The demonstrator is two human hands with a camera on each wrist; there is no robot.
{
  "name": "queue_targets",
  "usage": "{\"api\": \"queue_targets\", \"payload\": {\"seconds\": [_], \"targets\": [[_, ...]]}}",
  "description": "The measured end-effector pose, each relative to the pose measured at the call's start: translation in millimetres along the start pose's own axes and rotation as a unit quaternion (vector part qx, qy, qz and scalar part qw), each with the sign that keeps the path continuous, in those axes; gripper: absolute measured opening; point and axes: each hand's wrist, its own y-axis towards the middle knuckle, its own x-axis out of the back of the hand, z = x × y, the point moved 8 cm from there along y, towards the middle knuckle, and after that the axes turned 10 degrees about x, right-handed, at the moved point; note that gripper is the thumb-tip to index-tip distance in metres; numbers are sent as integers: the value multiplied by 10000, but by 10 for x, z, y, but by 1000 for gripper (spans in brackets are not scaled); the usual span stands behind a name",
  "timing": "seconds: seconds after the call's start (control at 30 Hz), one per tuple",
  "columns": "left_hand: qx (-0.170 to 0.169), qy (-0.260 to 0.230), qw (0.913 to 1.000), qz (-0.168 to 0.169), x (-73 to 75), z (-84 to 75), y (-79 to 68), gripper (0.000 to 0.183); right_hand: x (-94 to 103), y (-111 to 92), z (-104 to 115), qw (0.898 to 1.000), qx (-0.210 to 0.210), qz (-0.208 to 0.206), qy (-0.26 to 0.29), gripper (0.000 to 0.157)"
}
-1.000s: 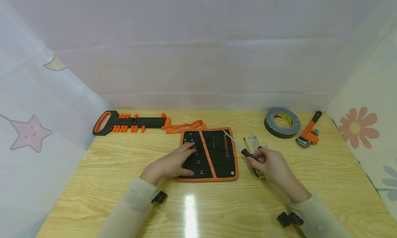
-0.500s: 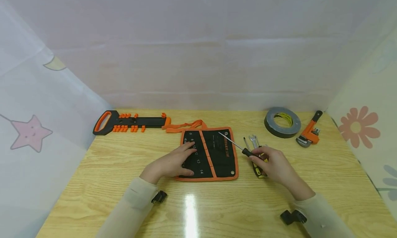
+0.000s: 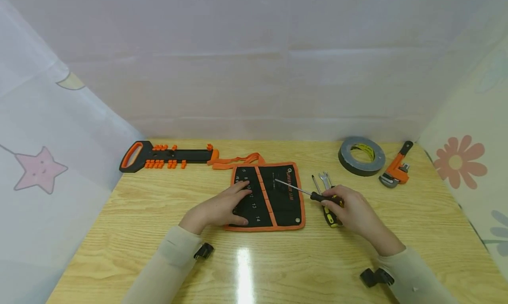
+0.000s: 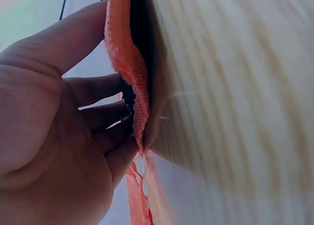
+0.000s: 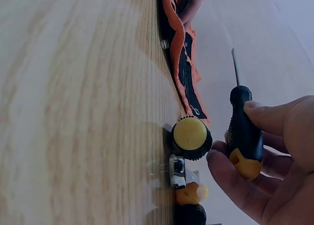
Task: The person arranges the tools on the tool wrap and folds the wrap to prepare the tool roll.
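A black tool pouch [image 3: 282, 209] with orange edging and printed size numbers lies flat on the table. My left hand [image 3: 220, 210] rests on its left part, fingers spread; in the left wrist view the fingers reach over the pouch's orange edge [image 4: 128, 68]. My right hand [image 3: 353, 211] holds a screwdriver [image 5: 245, 129] with a black and yellow handle between thumb and fingers. Its thin metal shaft points left over the pouch's right part. Close beneath that hand lie another screwdriver [image 3: 330, 218] with a black and yellow handle and a wrench [image 3: 324, 180], partly hidden by the hand.
A black and orange holder rack [image 3: 184, 156] lies at the back left, near the pouch's orange tie strap [image 3: 238, 161]. At the back right are a roll of grey tape [image 3: 344, 163] and an orange pipe wrench [image 3: 394, 171]. Fabric walls [image 3: 254, 92] enclose the table.
The screwdriver in my right hand has swung its tip left and toward me over the pouch, and its shaft now lies flatter. My left hand has stayed in place.
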Motion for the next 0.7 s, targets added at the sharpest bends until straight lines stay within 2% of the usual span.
{"api": "queue_targets", "payload": {"seconds": [0.43,0.7], "targets": [[3,-2,10000,27,-11,17,17,91,23,-43,54,9969,411,231,-627,16],[-11,-41,10000,20,-14,22,20,92,53,-51,113,9955,774,196,-503,18]]}}
